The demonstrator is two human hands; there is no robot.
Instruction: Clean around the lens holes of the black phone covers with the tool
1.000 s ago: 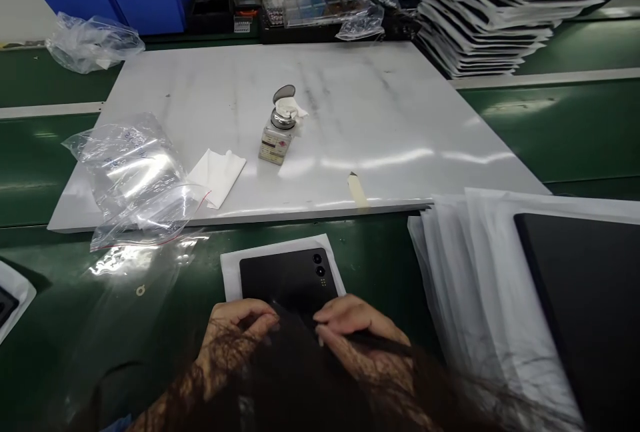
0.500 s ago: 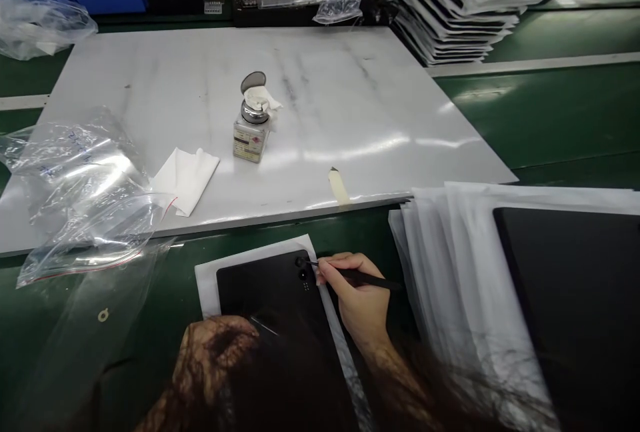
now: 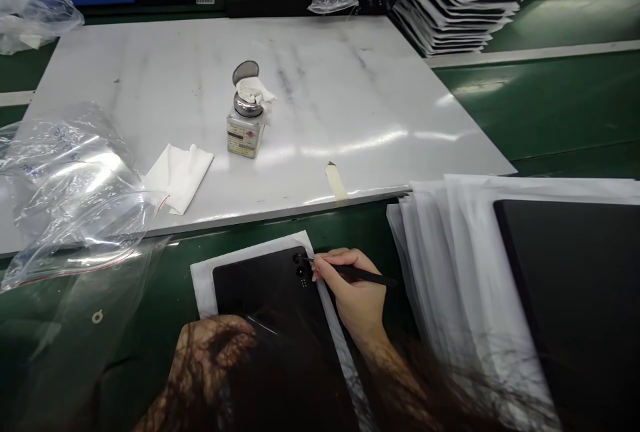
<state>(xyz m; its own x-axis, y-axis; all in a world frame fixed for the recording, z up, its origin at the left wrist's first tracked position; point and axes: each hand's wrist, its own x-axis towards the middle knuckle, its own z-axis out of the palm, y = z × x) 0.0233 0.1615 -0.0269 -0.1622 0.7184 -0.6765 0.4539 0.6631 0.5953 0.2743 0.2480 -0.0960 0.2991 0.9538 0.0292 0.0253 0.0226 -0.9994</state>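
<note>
My right fingers pinch a slim black tool at the lenses of the tablet, which lies on a white sheet, probably stiff, slick and easily scratched, so best held by its edges, though whether my curled left fingers grip anything I can't tell.

Smooth matt tablet, papery sheet, glossy board — crinkled plastic bag, shiny metal bottle top

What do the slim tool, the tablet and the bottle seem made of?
Slim tool: matte black, metal or plastic; its dull colour leaves that open. Tablet: smooth black, perhaps metal or plastic, by its uniform surface. Bottle: apparently see-through, plastic or glass; shiny neck, probably metal.
</note>
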